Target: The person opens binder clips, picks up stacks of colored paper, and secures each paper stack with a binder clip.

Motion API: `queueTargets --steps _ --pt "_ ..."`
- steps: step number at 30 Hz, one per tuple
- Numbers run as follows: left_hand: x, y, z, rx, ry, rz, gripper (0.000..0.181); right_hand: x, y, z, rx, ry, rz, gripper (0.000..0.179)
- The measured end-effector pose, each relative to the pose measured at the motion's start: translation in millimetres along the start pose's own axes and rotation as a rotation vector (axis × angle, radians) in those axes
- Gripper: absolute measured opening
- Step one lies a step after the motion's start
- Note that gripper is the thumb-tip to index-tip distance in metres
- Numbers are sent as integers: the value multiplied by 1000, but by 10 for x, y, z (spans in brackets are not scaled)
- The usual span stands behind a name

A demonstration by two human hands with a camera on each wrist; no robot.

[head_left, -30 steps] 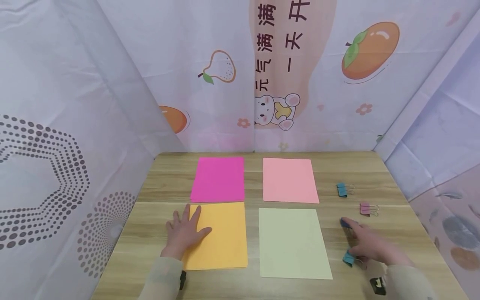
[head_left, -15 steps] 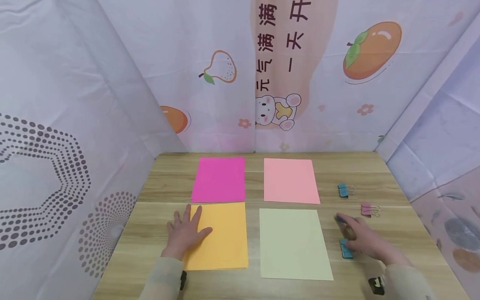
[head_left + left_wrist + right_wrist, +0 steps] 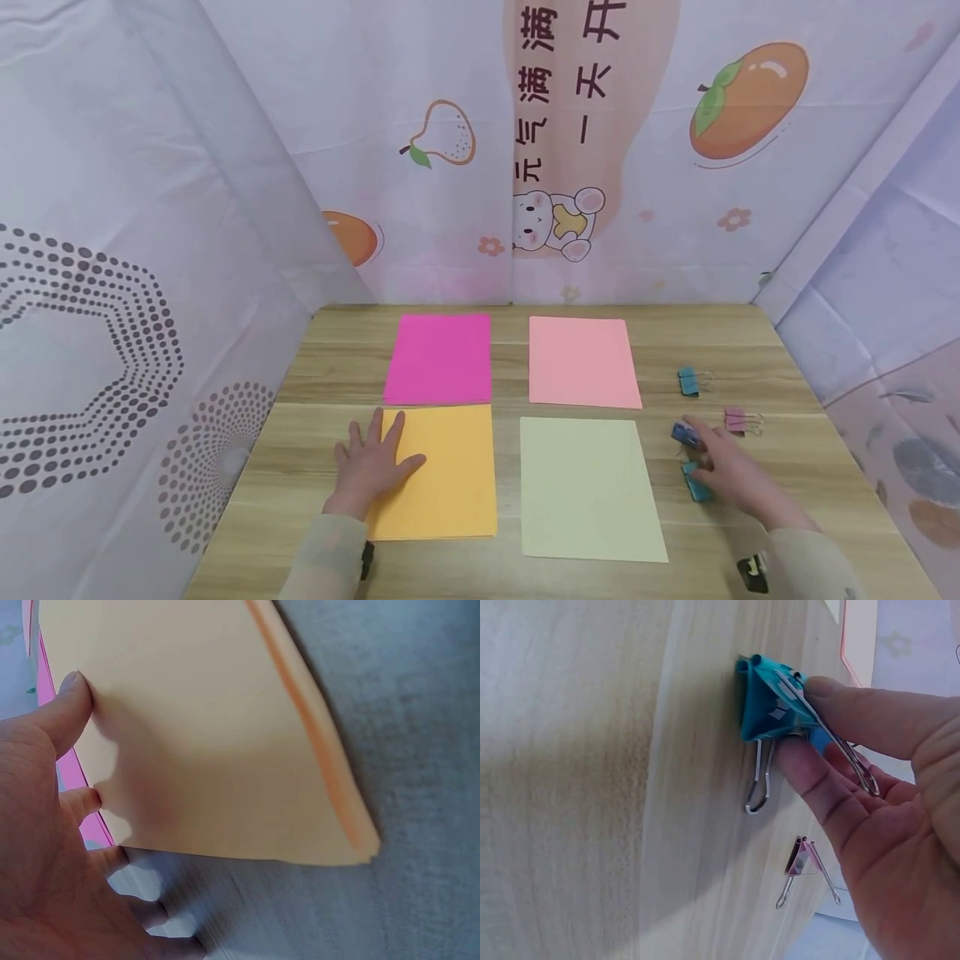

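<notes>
My left hand (image 3: 367, 467) rests with spread fingers on the left edge of a yellow paper stack (image 3: 453, 479); the left wrist view has its thumb and fingertips along the sheets' edge. At the right side of the table, my right hand (image 3: 727, 475) pinches a teal binder clip (image 3: 759, 709) between thumb and a finger. The clip's wire handles stick out in the right wrist view. A dark blue binder clip (image 3: 686, 433) shows right at the index fingertip in the head view, partly covered by the hand. Beyond it lies a pink binder clip (image 3: 734, 420).
Farther back is another teal binder clip (image 3: 687, 382). A pale green paper stack (image 3: 588, 487) lies between the hands, with magenta paper (image 3: 438, 358) and pink paper (image 3: 583, 362) behind. Printed curtains (image 3: 337, 100) enclose the wooden table (image 3: 262, 500) at the back and sides.
The right hand has shifted slightly away from the person, and the teal clip has moved with it. The blue clip has turned and moved slightly at its fingertip. The left hand stays put.
</notes>
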State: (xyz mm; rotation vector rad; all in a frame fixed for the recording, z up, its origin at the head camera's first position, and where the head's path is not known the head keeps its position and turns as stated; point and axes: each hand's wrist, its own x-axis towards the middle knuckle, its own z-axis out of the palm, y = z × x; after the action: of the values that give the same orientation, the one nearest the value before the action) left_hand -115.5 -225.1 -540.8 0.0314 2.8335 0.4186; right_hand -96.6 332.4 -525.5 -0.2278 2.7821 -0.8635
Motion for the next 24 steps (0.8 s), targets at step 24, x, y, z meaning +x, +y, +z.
queueTargets --steps 24 --pt "-15 9 -14 -12 9 0 90 -93 66 -152 21 -30 103 40"
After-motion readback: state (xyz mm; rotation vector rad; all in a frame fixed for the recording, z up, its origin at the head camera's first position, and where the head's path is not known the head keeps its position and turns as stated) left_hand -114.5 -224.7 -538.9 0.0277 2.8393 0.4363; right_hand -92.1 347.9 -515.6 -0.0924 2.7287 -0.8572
